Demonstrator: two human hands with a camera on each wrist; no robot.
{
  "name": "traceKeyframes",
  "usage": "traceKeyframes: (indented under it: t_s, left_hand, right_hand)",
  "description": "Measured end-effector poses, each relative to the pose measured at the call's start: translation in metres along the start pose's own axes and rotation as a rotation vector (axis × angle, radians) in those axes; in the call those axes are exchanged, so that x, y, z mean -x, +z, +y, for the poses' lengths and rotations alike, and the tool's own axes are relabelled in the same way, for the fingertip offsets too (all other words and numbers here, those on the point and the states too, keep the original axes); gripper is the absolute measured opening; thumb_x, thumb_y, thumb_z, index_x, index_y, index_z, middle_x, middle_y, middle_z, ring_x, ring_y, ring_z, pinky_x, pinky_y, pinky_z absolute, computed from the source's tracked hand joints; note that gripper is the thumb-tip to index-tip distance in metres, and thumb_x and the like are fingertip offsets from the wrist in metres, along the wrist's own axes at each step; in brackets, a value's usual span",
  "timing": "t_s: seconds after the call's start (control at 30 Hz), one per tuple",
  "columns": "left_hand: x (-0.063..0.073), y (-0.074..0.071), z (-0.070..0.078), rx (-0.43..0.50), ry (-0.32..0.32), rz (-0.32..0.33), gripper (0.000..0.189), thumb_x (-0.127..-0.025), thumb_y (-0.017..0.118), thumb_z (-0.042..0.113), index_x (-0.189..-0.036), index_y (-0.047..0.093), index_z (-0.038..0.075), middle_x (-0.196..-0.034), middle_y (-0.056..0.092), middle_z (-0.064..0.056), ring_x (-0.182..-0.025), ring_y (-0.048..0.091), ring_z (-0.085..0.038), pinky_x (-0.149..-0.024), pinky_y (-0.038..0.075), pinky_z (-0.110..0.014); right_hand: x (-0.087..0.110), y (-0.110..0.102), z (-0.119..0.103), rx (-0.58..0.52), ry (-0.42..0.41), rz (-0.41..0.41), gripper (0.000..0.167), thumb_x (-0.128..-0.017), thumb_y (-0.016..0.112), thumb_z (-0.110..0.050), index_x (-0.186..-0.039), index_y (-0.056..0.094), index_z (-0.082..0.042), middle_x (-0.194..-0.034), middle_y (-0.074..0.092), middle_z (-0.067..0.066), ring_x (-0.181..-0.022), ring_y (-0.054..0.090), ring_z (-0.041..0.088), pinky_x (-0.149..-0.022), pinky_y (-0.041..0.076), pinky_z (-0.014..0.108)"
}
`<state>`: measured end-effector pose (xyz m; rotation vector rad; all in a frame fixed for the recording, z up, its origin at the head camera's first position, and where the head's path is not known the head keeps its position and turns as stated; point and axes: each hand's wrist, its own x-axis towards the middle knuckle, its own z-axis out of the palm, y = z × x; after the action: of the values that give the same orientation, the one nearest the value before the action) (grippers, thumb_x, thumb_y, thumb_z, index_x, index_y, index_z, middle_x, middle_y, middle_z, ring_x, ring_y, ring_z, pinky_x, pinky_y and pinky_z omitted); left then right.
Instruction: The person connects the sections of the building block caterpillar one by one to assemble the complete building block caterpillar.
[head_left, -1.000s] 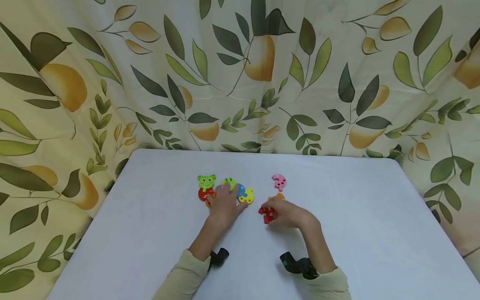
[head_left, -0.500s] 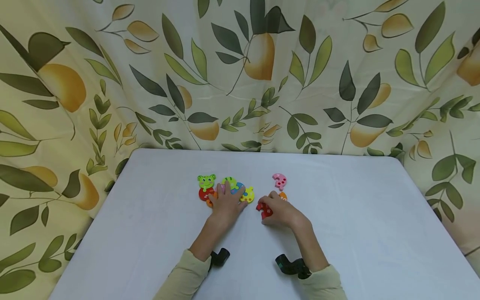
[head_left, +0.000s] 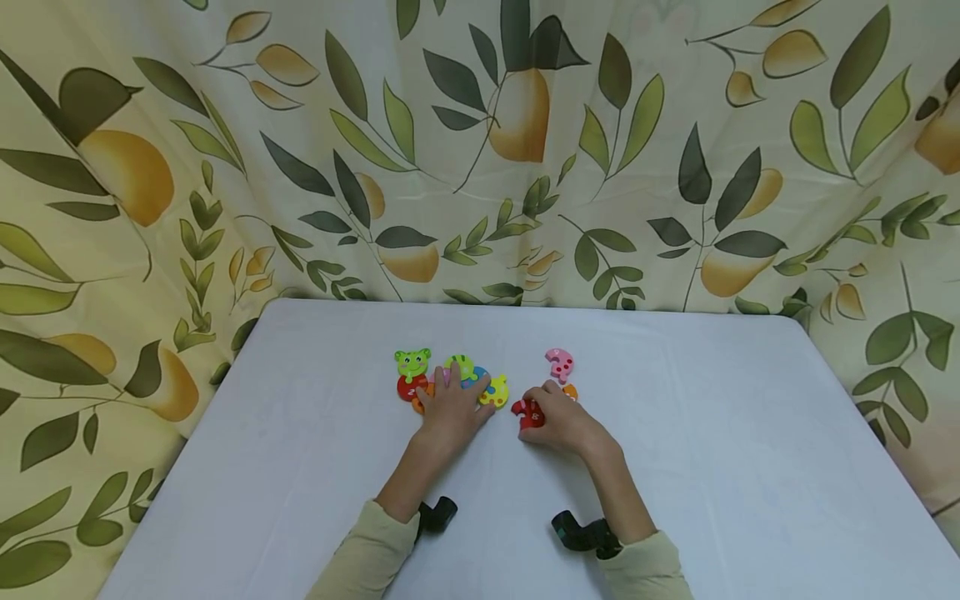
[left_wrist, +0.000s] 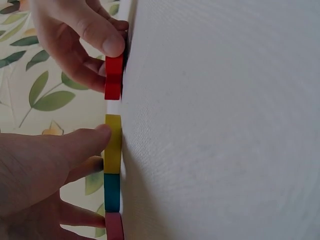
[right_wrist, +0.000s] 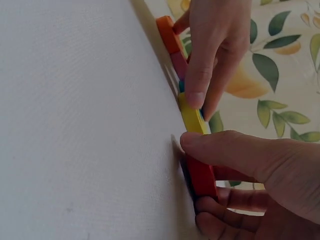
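Note:
My left hand (head_left: 447,414) rests with spread fingers on a row of joined puzzle pieces. A green animal-head piece (head_left: 412,362) and a red piece (head_left: 407,389) show at the row's left end; a spotted yellow piece (head_left: 493,393) forms its right end, with a blue piece (head_left: 482,379) beside it. Between thumb and fingers, my right hand (head_left: 564,421) pinches another red puzzle piece (head_left: 530,414), a short gap right of the yellow one. The left wrist view shows this red piece (left_wrist: 113,77) apart from the yellow piece (left_wrist: 113,145). My left hand hides part of the row.
A pink spotted puzzle piece (head_left: 559,364) lies beyond my right hand, with an orange piece (head_left: 571,391) partly hidden by that hand. The white table (head_left: 712,433) reaches back to a leaf-and-fruit patterned curtain (head_left: 480,167).
My right hand has moved a little left with the red piece, closer to the yellow end of the row, uncovering more of the orange piece. The left hand stays nearly still.

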<state>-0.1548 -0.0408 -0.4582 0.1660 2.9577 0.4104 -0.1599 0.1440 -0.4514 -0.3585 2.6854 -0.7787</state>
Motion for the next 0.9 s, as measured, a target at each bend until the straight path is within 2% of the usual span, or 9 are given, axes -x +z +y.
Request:
traceKeyframes:
  t_s: [0.37, 0.53, 0.73, 0.9]
  left_hand:
    - [0.0013, 0.0024, -0.0008, 0.011, 0.002, 0.002, 0.054, -0.093, 0.058, 0.047, -0.143, 0.049, 0.028, -0.155, 0.031, -0.023, -0.144, 0.024, -0.05, -0.103, 0.027, -0.077]
    - [-0.0002, 0.001, -0.0005, 0.007, 0.007, 0.008, 0.055, -0.092, 0.059, 0.047, -0.143, 0.048, 0.028, -0.155, 0.031, -0.023, -0.144, 0.024, -0.049, -0.103, 0.027, -0.077]
    - [-0.002, 0.0029, -0.0017, 0.0, 0.009, 0.01, 0.057, -0.092, 0.06, 0.048, -0.144, 0.047, 0.03, -0.156, 0.03, -0.021, -0.145, 0.023, -0.048, -0.104, 0.026, -0.076]
    - [-0.0022, 0.0028, -0.0027, 0.001, 0.012, 0.022, 0.056, -0.091, 0.061, 0.048, -0.143, 0.048, 0.03, -0.156, 0.031, -0.021, -0.144, 0.024, -0.048, -0.103, 0.026, -0.077]
  right_hand:
    - [-0.0041, 0.0026, 0.0078, -0.09, -0.022, 0.053, 0.051, -0.083, 0.076, -0.022, -0.123, 0.053, 0.001, -0.11, 0.057, 0.012, -0.097, 0.053, 0.02, -0.076, 0.056, 0.03]
    - [-0.0048, 0.0023, 0.0074, -0.076, -0.059, 0.087, 0.05, -0.082, 0.076, -0.021, -0.122, 0.055, 0.001, -0.112, 0.058, 0.012, -0.097, 0.054, 0.02, -0.077, 0.057, 0.031]
    - [-0.0061, 0.0035, 0.0047, -0.117, -0.09, 0.141, 0.051, -0.078, 0.074, -0.016, -0.123, 0.056, -0.001, -0.115, 0.057, 0.012, -0.1, 0.055, 0.022, -0.079, 0.058, 0.035]
    - [-0.0094, 0.0077, 0.0055, -0.127, -0.114, 0.196, 0.054, -0.079, 0.073, -0.014, -0.13, 0.055, -0.004, -0.124, 0.056, 0.012, -0.108, 0.056, 0.024, -0.087, 0.057, 0.039]
